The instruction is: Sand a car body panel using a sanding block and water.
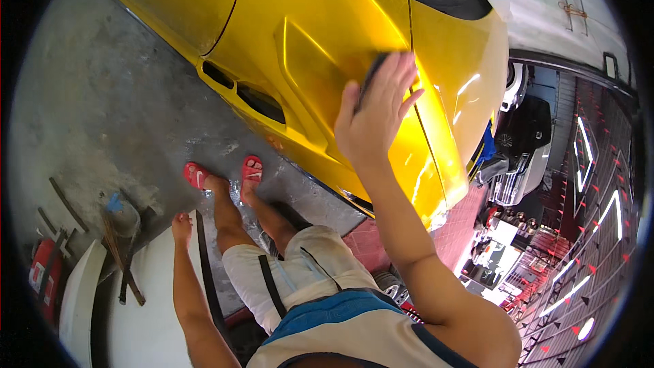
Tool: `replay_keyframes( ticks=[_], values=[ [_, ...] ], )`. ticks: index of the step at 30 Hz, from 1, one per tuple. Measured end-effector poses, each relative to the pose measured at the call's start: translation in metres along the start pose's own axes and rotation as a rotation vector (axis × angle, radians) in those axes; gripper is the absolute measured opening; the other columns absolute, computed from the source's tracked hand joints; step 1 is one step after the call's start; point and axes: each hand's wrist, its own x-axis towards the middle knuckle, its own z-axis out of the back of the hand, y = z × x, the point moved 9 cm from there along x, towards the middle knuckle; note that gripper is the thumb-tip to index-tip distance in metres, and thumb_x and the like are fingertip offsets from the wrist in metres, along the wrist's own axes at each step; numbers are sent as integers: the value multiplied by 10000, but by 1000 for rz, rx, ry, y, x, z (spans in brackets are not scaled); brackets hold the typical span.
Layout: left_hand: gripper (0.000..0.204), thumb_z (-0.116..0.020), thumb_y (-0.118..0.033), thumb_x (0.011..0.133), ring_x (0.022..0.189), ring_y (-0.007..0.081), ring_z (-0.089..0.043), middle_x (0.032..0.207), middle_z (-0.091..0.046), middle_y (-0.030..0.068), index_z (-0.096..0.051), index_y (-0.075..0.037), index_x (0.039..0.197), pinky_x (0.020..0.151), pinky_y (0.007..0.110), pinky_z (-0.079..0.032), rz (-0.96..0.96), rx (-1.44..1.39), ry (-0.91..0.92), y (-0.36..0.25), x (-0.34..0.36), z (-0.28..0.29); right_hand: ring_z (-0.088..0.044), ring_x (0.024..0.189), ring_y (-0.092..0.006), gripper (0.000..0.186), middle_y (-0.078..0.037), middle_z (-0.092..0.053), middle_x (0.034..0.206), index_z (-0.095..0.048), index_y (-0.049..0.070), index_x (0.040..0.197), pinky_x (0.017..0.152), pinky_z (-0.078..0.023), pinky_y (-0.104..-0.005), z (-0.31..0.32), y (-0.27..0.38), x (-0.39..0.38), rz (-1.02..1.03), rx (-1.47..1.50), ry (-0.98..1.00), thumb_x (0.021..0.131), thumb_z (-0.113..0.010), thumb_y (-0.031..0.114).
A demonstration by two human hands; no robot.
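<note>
My right hand (378, 112) is over the glossy yellow car panel (320, 34), its fingers stretched out. Along the thumb side a flat dark pad (371, 78) shows, held under the palm; the hand covers most of it. The pad is slightly blurred, so its exact kind cannot be told. Close to the hand the panel has a raised angular ridge (286, 61) and a long seam on its right. Down at my left side hangs my left hand (182, 228), fingers curled in, with nothing visible in it. It is above a white panel (153, 293).
Dark vent openings (259, 102) sit in the car's near edge, close to my red sandals (252, 170). At the left lie wooden sticks (121, 249), a bucket (122, 215) and a red container (44, 272) on the grey concrete floor (102, 95). A parked vehicle (514, 177) stands at the right.
</note>
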Motion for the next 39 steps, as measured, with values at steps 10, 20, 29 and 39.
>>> replay_keyframes(
  ticks=[10,20,29,39],
  values=[
    [262,-545,-183,992,694,145,-628,827,-664,81,-667,24,1099,597,290,-516,28,-100,-48,0,-6,28,-56,1543,-536,859,-371,-98,1649,-138,-106,1583,1220,-4,-656,2,17,13,-41,121,-100,991,-541,367],
    [273,-555,-193,1010,748,140,-633,908,-673,80,-651,30,1135,595,287,-512,121,-37,14,-6,-10,13,-39,1557,-505,861,-319,-68,1678,-122,-55,1607,1213,2,-667,5,40,50,114,28,-16,992,-566,352],
    [256,-549,-198,1009,700,133,-609,837,-660,74,-669,16,1086,599,276,-492,115,-7,13,-12,-7,28,3,1557,-512,837,-332,-24,1678,-58,-55,1616,1220,45,-639,5,16,26,34,143,-100,1011,-494,323],
    [300,-559,-229,993,689,155,-636,781,-668,72,-671,41,1060,645,315,-524,24,151,5,-20,7,32,-142,1577,-397,887,-236,-199,1686,-217,-20,1610,1220,24,-664,-14,32,-7,426,20,306,944,-592,428]
  ],
)
